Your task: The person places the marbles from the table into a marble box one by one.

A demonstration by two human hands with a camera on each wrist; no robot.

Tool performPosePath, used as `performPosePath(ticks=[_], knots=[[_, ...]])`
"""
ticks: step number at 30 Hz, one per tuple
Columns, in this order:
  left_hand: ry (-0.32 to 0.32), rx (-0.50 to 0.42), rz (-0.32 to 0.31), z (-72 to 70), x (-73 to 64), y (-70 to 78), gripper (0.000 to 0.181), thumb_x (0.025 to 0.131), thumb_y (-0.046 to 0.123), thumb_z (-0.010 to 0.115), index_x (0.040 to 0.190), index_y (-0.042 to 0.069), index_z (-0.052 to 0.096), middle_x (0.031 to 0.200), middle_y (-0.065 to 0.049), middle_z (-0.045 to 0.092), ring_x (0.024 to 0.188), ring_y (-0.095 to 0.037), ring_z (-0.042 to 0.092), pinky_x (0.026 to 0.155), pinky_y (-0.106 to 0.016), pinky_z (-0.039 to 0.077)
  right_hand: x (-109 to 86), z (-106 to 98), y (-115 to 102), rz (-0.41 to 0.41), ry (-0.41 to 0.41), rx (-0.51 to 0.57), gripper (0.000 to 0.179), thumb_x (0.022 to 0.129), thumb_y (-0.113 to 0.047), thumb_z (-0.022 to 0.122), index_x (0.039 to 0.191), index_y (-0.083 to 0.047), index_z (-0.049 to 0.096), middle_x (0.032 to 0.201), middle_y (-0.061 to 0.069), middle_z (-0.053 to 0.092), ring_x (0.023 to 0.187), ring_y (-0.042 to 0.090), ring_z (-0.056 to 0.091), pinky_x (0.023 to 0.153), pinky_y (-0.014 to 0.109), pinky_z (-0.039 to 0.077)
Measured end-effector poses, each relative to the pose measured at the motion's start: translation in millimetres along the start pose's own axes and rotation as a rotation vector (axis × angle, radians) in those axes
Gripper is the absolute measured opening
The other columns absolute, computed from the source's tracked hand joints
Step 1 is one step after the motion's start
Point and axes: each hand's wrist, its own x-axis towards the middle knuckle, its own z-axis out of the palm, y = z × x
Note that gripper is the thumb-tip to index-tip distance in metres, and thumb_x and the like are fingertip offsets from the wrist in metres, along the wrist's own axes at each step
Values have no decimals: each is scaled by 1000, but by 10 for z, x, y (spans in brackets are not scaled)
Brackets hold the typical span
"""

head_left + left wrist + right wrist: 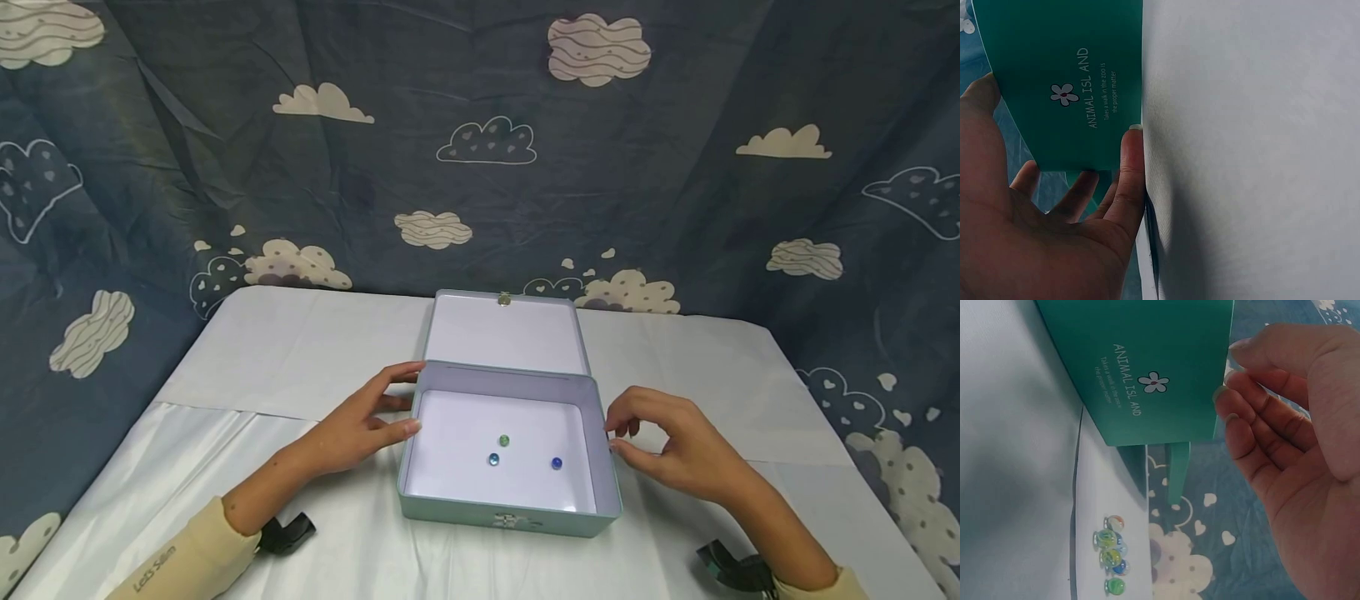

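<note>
A green tin box [517, 518] stands on the white cloth, its hinged lid [506, 333] laid back. Inside lie three glass marbles: a green marble [504, 440], a light blue marble [493, 459] and a dark blue marble [557, 463]. My left hand [360, 425] rests at the left side of the box, thumb at the rim and fingers fairly straight. In the left wrist view, the little finger touches the printed side wall [1066, 131]. My right hand [675, 442] is loosely bent, fingertips right at the box's right rim. The right wrist view shows no marble in that hand.
More glass marbles [1110, 556], several together, lie on the cloth beyond the box in the right wrist view. White cloth [330, 550] covers the table. A dark blue cloud-print curtain [420, 67] hangs behind and at both sides.
</note>
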Motion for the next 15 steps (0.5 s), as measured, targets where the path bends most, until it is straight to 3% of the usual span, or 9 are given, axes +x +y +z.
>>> performPosePath(ticks=[8, 15], knots=[[7, -4, -2, 0, 10, -18, 77, 104, 33, 73, 165, 40, 27, 168, -7, 34, 140, -37, 56, 96, -43, 59, 9, -15, 72, -7, -3, -10, 40, 80, 3, 90, 103, -25, 73, 100, -15, 69, 84, 10, 64, 74, 20, 55], [2, -4, 1, -1, 6, -18, 75, 104, 33, 72, 165, 40, 27, 168, -7, 35, 139, -37, 56, 96, -43, 59, -1, -1, 182, 0, 4, -22, 40, 81, 5, 87, 102, -26, 72, 99, -15, 68, 82, 11, 63, 72, 24, 56]])
